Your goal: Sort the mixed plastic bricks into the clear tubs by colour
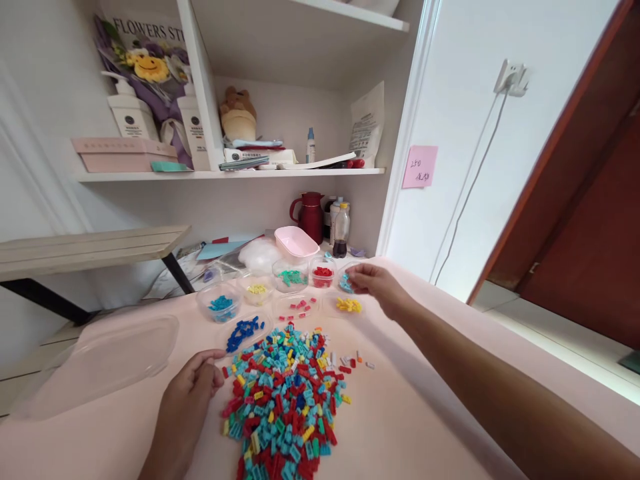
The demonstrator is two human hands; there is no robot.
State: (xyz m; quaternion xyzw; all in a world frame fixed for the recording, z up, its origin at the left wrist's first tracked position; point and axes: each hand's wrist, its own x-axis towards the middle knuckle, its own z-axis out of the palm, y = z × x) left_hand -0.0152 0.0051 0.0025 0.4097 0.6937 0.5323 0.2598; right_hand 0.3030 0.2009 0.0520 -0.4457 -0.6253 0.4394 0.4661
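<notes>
My right hand (373, 280) reaches over a small clear tub holding light blue toy bricks (345, 281). Its fingers point down and are pinched together; whatever they hold, if anything, is hidden. At the left edge of a big mixed pile of small toy bricks (287, 393) rests my left hand (193, 383), thumb and fingers curled together. I cannot make out anything between them. Clear tubs beyond the pile hold red bricks (323, 272), green bricks (291, 277), pale yellow bricks (257, 289) and blue bricks (221, 304). Nearer lie dark blue bricks (244, 331), pink bricks (300, 307) and yellow bricks (349, 305) in shallow clear trays.
A clear lid (125, 347) lies on the pink tabletop (400, 413) at left. Behind the tubs stand a pink basin (297, 243), a dark red jug (311, 217) and a bottle (341, 230). Shelves (235, 175) rise above; a wooden bench (95, 247) is at left.
</notes>
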